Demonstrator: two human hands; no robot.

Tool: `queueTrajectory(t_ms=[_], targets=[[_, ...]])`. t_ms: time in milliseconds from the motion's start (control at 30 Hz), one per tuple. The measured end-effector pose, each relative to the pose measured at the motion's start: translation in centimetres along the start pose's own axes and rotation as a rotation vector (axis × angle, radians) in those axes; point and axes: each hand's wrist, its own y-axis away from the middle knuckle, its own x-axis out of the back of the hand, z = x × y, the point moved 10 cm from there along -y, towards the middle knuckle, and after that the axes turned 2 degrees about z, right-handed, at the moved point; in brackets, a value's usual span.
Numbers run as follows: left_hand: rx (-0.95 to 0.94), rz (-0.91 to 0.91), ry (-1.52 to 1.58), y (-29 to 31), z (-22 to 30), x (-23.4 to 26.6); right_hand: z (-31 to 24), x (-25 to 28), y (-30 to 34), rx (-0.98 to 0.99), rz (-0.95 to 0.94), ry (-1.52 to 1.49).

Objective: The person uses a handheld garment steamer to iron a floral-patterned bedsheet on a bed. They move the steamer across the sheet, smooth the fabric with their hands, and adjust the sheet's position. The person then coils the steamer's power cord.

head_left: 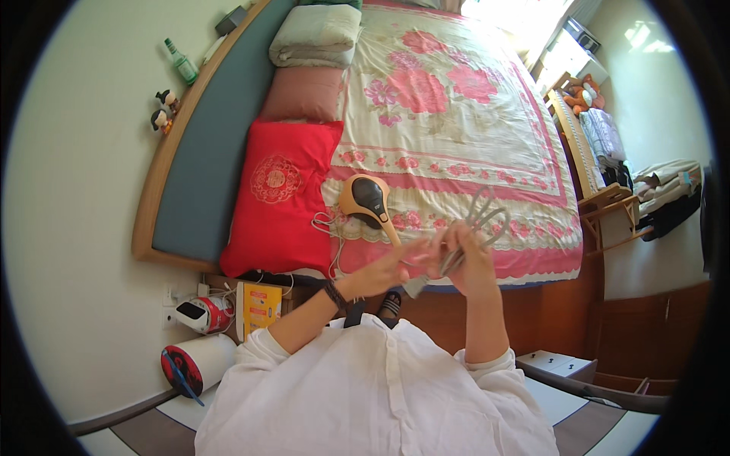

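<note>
A big bed (456, 114) fills the room in front of you. A blanket with pink flowers (449, 99) covers it. A red pillow (281, 197), a brown pillow (304, 93) and a pale green pillow (318, 34) lie in a row by the blue headboard (205, 152). An orange massager with a black face (366, 199) lies on the blanket next to the red pillow. Its white cord sits in loops beside it.

You hold both arms up in front of your chest, over the near edge of the bed. Your elbows are bent and your white sleeves (365, 387) are pushed up. Your two hands meet in the middle. Your right hand (470, 262) is closed around a bunch of grey hangers (479, 224), and their ends stick up past your fingers. Your left hand (395, 266) touches the low end of the same bunch, with a dark band on that wrist. I cannot tell how tight the left hand grips.

By the wall sits a small table with a yellow box (260, 305) and a red and white can (204, 314). A green bottle (182, 62) stands on the ledge behind the headboard.
</note>
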Motion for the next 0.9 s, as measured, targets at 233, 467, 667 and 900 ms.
queueTrajectory(t_ms=[233, 467, 667, 900], targets=[[0.27, 0.211, -0.022, 4.2, -4.1, 7.7, -4.8, 3.7, 1.2, -0.171, 0.187, 0.309], [-0.104, 0.234, 0.377, -0.8, 8.5, 4.4, 1.2, 7.1, -0.2, -0.101, 0.257, 0.56], [-0.019, 0.34, 0.653, -3.0, 7.5, 1.1, 3.5, 2.6, -1.9, -0.021, 0.032, 0.456], [-0.057, 0.496, 0.391, -1.9, 6.3, 1.7, 4.9, 3.0, -2.4, -0.249, 0.109, 0.831]])
